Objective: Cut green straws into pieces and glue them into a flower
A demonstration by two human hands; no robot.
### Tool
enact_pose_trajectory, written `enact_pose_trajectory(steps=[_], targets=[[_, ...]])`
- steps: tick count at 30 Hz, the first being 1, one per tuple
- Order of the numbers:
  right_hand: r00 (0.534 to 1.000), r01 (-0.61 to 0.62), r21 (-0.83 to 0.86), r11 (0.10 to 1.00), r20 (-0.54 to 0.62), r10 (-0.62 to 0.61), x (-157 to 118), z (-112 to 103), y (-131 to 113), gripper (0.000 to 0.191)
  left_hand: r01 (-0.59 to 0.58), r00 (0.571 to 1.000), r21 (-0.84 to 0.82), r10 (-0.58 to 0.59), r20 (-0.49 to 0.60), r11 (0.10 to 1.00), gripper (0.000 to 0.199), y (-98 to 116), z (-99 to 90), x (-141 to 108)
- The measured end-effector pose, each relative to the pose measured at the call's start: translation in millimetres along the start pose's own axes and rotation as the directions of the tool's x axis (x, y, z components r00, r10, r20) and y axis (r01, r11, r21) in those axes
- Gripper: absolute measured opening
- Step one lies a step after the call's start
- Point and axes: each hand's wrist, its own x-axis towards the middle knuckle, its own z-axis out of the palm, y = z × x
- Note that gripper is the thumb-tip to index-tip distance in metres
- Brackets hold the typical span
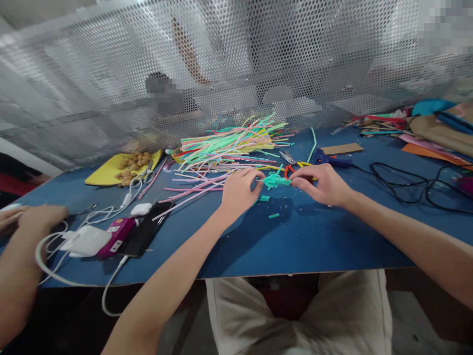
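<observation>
My left hand (240, 191) is closed in a pinch, with a thin pale wire or thread (260, 180) running from its fingertips toward a cluster of short turquoise straw pieces (275, 180). At the cluster's other end, the thumb and fingers of my right hand (325, 183) are pinched together; what lies between them is too small to make out. A few loose cut turquoise bits (274, 216) lie on the blue table below. Just behind the cluster are scissors or pliers with orange-red handles (288, 171) and a yellow-handled cutter (303, 164).
Behind my hands lies a heap of long coloured straws (229, 140). A blue glue gun (334, 160) with a black cable is at right. At left are a phone (146, 234), a purple power block (115, 236), white cables and another person's arm (24, 256). Perforated metal (229, 64) borders the back.
</observation>
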Motion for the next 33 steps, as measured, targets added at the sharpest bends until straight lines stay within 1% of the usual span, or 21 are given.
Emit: enact_pose_trajectory(steps=[4,7,11,15,17,20,27,30,33], targets=[[1.000,0.008,-0.066,0.998,-0.013,-0.009,0.0,6.8,8.4,0.027,0.052,0.998,-0.004,-0.052,0.029,0.999,0.011,-1.5,5.5,-1.3],[1.000,-0.007,-0.062,0.998,-0.030,0.006,0.0,10.7,10.1,0.022,0.042,0.998,-0.004,-0.042,0.042,0.999,0.014,-0.6,7.7,-2.0],[0.998,0.017,-0.058,0.998,-0.051,-0.020,0.3,10.5,9.6,0.018,-0.027,0.999,-0.023,0.028,0.043,0.999,0.017,-2.0,10.0,-3.2],[0.990,0.087,-0.146,0.985,-0.095,-0.102,0.2,8.8,13.9,0.016,-0.126,0.985,-0.089,0.136,0.109,0.988,0.025,-3.1,12.6,-4.9],[0.983,0.129,-0.191,0.973,-0.102,-0.151,0.1,7.6,16.8,0.017,-0.163,0.977,-0.103,0.175,0.124,0.981,0.027,-3.4,13.8,-5.5],[0.974,0.159,-0.233,0.960,-0.122,-0.191,0.3,5.2,19.1,0.017,-0.210,0.970,-0.101,0.219,0.100,0.973,0.027,-5.2,15.0,-4.9],[0.959,0.200,-0.265,0.943,-0.143,-0.244,1.0,0.0,15.0,0.015,-0.303,0.953,0.048,0.302,0.027,0.952,0.030,-14.7,11.2,-0.5],[0.947,0.170,-0.251,0.953,-0.227,-0.229,1.2,-2.0,11.5,0.014,-0.326,0.944,0.109,0.329,-0.010,0.939,0.029,-16.6,7.9,0.3],[0.929,0.137,-0.227,0.964,-0.309,-0.205,0.9,-4.0,8.2,0.014,-0.354,0.932,0.171,0.363,-0.020,0.919,0.028,-16.5,4.7,0.8]])
